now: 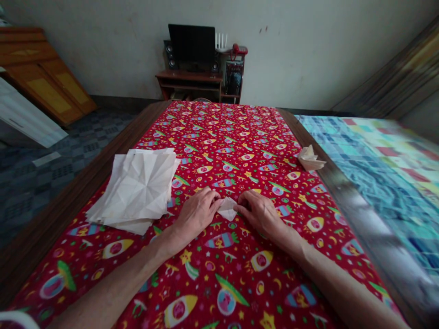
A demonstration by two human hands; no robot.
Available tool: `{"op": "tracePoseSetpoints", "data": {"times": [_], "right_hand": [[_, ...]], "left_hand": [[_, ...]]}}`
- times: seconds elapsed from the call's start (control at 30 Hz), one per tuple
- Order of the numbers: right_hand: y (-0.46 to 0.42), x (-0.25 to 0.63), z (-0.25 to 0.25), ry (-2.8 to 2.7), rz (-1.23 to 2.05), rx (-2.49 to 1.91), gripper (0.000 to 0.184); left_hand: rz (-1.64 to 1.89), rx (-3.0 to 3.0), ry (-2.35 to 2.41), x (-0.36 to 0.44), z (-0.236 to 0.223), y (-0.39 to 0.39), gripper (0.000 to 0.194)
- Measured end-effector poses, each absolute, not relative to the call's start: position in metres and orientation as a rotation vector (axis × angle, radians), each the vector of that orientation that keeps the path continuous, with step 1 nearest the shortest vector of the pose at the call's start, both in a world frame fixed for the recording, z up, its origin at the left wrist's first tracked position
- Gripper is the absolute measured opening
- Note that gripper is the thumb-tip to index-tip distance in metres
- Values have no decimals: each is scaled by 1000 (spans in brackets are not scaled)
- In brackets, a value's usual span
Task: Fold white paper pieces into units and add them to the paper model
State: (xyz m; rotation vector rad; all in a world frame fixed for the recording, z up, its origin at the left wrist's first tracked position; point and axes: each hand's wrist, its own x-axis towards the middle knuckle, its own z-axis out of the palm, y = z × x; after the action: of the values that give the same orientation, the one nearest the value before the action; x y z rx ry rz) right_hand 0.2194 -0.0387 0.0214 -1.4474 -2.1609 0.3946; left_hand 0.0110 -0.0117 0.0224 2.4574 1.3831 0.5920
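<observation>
Tablecloth (pixel 219 137), red and printed with rockets, covers the table (pixel 135 130) in front of you, leaving dark wood showing along the left and right edges. By the left edge lies the paper stack (pixel 144 183), its sheets off-white, loosely squared and the top 1 creased in rays from the middle.

Your 2 hands come in from the near edge. The left hand (pixel 199 208) is closed on the left corner of the small folded paper (pixel 227 210), and the right hand (pixel 262 210) pinches its right side; the piece lies between them, midway across the cloth. At the right edge, well apart from your hands, sits a bulkier folded piece (pixel 309 159).

To handle the small paper well, keep both pinches light and level, hold it down against the cloth, and line up edges before pressing any crease; the soft cloth could blur a fold. Its exact layers are too small to tell.
</observation>
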Motion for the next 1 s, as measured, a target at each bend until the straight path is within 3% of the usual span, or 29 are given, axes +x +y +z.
{"op": "tracePoseSetpoints", "data": {"times": [0.2,0.43,0.8,1.0], "right_hand": [[-45,219,19,-2129,379,-1412,12],[-42,222,22,-1930,668,-1309,18],[-45,215,40,-1978,525,-1081,14],[-46,219,35,-1862,467,-1201,12]], "left_hand": [[578,2433,1360,23,23,-7,8],[745,2333,1254,24,24,-8,4],[1098,2424,994,23,49,-20,4],[1186,2277,1038,15,50,-11,6]]}}
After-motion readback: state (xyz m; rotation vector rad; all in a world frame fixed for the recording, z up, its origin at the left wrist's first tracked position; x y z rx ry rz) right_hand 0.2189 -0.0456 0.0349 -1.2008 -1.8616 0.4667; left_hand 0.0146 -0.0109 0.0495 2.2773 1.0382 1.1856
